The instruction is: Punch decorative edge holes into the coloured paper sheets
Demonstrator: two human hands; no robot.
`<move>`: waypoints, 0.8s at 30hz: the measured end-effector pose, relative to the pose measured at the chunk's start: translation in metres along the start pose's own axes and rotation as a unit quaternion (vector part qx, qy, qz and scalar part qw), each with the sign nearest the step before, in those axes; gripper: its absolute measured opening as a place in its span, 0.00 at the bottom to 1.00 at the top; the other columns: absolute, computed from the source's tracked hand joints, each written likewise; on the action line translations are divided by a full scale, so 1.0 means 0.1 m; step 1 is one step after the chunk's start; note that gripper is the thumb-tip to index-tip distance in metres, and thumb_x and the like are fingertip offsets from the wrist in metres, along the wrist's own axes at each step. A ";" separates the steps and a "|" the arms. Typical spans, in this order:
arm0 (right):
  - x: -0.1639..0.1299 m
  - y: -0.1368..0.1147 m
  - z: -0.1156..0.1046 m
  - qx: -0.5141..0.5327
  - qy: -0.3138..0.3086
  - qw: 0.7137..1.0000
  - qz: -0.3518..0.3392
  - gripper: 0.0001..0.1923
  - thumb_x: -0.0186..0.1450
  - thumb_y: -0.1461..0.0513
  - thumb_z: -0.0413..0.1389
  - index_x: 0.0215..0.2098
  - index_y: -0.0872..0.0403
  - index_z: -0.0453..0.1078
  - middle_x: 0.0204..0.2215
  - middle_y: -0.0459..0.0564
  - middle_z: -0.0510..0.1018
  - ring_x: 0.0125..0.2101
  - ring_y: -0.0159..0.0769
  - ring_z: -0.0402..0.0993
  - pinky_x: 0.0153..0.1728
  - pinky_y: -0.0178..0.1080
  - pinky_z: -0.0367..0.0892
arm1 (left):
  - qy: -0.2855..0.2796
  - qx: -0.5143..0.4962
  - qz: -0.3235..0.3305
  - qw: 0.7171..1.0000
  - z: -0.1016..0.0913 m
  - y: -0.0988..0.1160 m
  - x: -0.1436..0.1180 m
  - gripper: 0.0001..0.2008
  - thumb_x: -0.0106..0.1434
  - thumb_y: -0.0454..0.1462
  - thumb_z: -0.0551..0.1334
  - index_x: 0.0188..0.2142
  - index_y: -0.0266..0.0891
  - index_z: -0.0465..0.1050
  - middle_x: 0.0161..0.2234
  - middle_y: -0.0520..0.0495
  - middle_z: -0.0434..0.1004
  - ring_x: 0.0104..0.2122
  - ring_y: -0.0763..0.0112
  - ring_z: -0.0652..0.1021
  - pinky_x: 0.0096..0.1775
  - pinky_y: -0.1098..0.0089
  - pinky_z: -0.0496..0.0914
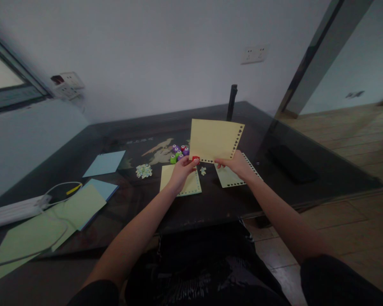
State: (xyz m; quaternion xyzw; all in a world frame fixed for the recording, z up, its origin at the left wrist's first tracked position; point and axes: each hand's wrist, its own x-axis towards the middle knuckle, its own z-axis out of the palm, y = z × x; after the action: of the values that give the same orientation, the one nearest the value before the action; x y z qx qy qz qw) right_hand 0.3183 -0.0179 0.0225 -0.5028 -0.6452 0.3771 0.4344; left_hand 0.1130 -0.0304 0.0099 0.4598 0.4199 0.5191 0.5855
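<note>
Head view, left hand: the left hand (182, 169) is closed round a small red punch (195, 159), thumb and fingers pinching it against the lower edge of the raised sheet
Head view, right hand: the right hand (234, 165) is closed in a pinch on the same sheet's lower edge, at about 3 o'clock from the punch
Raised sheet: the yellow paper sheet (212, 139) is held up off the dark glass table (210, 199), tilted toward the camera; small heart-shaped holes run along its right edge and lower edge
Punch position: at the sheet's 7 o'clock corner, touching the paper
Under the left hand: a yellow punched sheet (191, 183) lies flat on the table, partly covered by the wrist
Under the right hand: a pale green punched sheet (231, 177) lies flat, at 4 o'clock from the punch
Spare punches: a cluster of purple, green and red punches (178, 152) sits at 10 o'clock from the left hand, just beside it
Scraps: a pile of paper cut-outs (144, 171) lies at 9 o'clock from the left hand
Far left: blue paper (104, 163), green paper (79, 208), a white power strip (12, 211) with cable
Far edge: a black upright post (232, 102) at 12 o'clock
</note>
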 end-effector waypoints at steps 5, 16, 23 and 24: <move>0.02 0.05 0.01 -0.008 -0.002 1.000 0.003 0.10 0.53 0.59 0.61 0.19 0.56 0.71 0.19 0.53 0.77 0.21 0.36 0.72 0.27 0.39 0.67 | -0.002 0.006 0.001 1.000 -0.01 -0.01 0.01 0.15 0.50 0.42 0.69 0.36 0.38 0.74 0.37 0.45 0.76 0.37 0.70 0.75 0.38 0.72 0.66; 0.01 0.02 0.00 -0.008 -0.002 1.000 0.001 0.11 0.52 0.58 0.61 0.18 0.56 0.71 0.19 0.53 0.77 0.21 0.37 0.72 0.27 0.39 0.68 | -0.005 0.010 0.004 1.000 -0.01 -0.02 0.00 0.15 0.50 0.43 0.69 0.36 0.38 0.74 0.37 0.45 0.76 0.38 0.70 0.75 0.38 0.72 0.65; 0.02 0.04 0.01 -0.011 -0.002 1.000 -0.005 0.11 0.53 0.58 0.61 0.19 0.56 0.71 0.19 0.51 0.77 0.21 0.36 0.73 0.28 0.39 0.68 | -0.002 0.024 0.014 1.000 -0.02 -0.02 0.01 0.15 0.51 0.43 0.68 0.37 0.38 0.74 0.37 0.46 0.77 0.38 0.69 0.75 0.37 0.72 0.65; 0.02 0.04 0.01 -0.010 0.000 1.000 -0.005 0.10 0.53 0.58 0.61 0.19 0.56 0.71 0.19 0.51 0.77 0.21 0.36 0.73 0.27 0.39 0.68 | -0.001 0.026 0.015 1.000 -0.02 -0.02 0.01 0.15 0.51 0.43 0.68 0.37 0.38 0.74 0.37 0.46 0.77 0.38 0.69 0.75 0.37 0.72 0.65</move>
State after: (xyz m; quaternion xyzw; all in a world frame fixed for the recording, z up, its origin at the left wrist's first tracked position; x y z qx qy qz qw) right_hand 0.3189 -0.0153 0.0186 -0.5038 -0.6512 0.3692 0.4310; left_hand 0.1118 -0.0295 0.0071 0.4817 0.4258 0.5164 0.5656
